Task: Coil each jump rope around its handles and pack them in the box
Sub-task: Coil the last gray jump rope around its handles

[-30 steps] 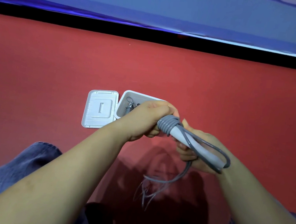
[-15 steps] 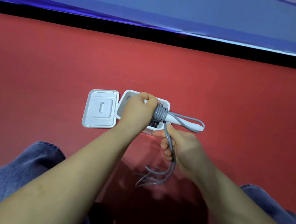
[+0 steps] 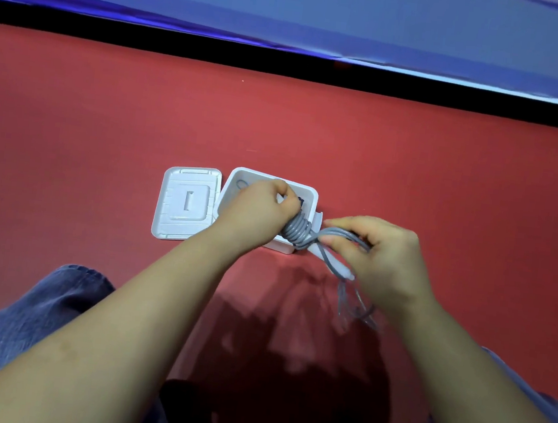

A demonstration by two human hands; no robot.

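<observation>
Left hand [image 3: 258, 211] is fisted around the jump rope handles [image 3: 329, 258], gripping the end that's hidden in the palm, with a tight grey coil [image 3: 298, 230] stacked just past the knuckles. Right hand [image 3: 379, 256] sits at about 3 o'clock from the coil, fingers curled and pinching the loose rope [image 3: 343, 237] as it leads off the handles; the slack hangs blurry below it around 6 o'clock. The bare white tip of the handles pokes out toward 4 o'clock from the coil.

If I were doing this wrap, I'd keep steady tension with the right hand and lay each turn snug against the previous one, marching down toward that bare tip, while the left clamps the handles so they don't spin. Probably watch the dangling slack for tangles too.

All of this hovers right over the open white box [image 3: 308, 197], which looks like it already has rope in it. Its lid [image 3: 187, 203] lies flat at 9 o'clock, just beside it. Everything's on a red surface [image 3: 107, 124], with a black strip and blue wall along 12 o'clock, and denim knees down at the bottom
</observation>
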